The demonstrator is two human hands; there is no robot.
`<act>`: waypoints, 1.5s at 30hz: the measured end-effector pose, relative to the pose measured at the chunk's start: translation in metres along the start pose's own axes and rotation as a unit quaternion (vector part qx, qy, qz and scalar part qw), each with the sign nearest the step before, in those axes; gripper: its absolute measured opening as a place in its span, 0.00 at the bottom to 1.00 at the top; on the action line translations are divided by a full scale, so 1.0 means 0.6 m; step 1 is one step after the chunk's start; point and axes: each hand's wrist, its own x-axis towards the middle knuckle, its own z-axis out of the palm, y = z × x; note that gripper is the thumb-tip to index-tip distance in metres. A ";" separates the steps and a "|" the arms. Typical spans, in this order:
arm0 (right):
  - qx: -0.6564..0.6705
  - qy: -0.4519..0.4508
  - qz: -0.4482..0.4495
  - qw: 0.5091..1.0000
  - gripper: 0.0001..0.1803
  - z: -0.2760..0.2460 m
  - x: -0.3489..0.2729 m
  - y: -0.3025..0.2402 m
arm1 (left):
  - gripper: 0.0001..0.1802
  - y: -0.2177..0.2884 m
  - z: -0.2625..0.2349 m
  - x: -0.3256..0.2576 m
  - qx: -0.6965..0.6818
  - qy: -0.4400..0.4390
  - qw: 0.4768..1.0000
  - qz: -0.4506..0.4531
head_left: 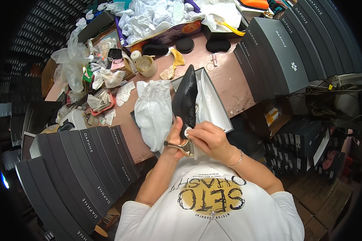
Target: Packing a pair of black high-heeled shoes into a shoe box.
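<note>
A black pointed shoe [184, 96] points away from me, above an open shoebox [225, 116] lined with white paper. My left hand [174, 138] grips the shoe near its back end, thumb up along its side. In a pinch, the fingers of my right hand [210, 139] press a small white wad [187, 131] against the shoe. What the wad is made of, I cannot tell. Crumpled white tissue paper [153, 114] lies left of the shoe. The shoe's heel part is mostly hidden by my hands.
Dark grey shoebox stacks stand at left [88, 160] and right [277, 56]. Behind lie a glue jar [146, 65], a yellow cloth [173, 64], black pads [185, 45] and a box of crumpled paper [161, 36]. A red tray [102, 102] holds paper slips.
</note>
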 end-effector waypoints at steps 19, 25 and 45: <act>-0.031 -0.026 0.018 0.999 0.10 0.008 -0.007 0.006 | 0.26 -0.002 -0.019 -0.003 -0.008 -0.007 1.000 -0.015; -0.003 -0.093 0.014 0.996 0.09 -0.006 -0.048 -0.038 | 0.25 0.021 -0.027 0.005 -0.039 -0.097 0.994 -0.020; -0.065 -0.108 -0.061 0.990 0.15 0.040 -0.065 -0.029 | 0.13 0.042 0.006 0.011 0.016 0.115 0.964 0.238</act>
